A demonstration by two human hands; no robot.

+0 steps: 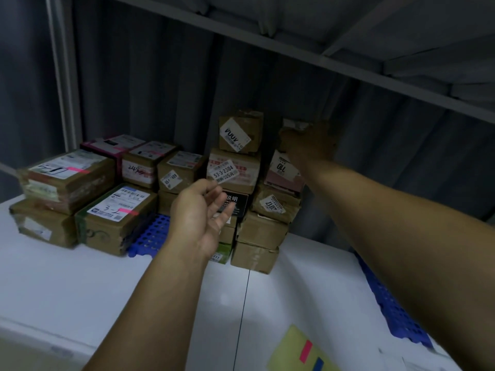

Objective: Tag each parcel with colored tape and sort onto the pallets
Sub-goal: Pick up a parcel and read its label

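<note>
Parcel sorting, progress entry, places given relative to the blue pallet (152, 234) on the white surface (80, 285).

- Left of and on the pallet: six or so parcels, several with a pink tape strip on the label, e.g. the near tagged box (117, 218) and the flat tagged box (67, 178). Judged sorted.
- Over the pallet's right edge: left hand (201, 212), palm up, fingers loosely spread, holding nothing.
- Right of the pallet: tall stack of brown boxes (257, 210); no coloured tape visible on them. Judged still to tag.
- Top right of that stack: right hand (308, 145) laid on the upper parcel (294, 125); blurred, so I cannot tell whether it is clamped.
- Far right: second blue pallet (388, 298), nothing visible on it.
- Near right: yellow sheet (292, 346) with pink and blue tape pieces.

Roughly half remains.
</note>
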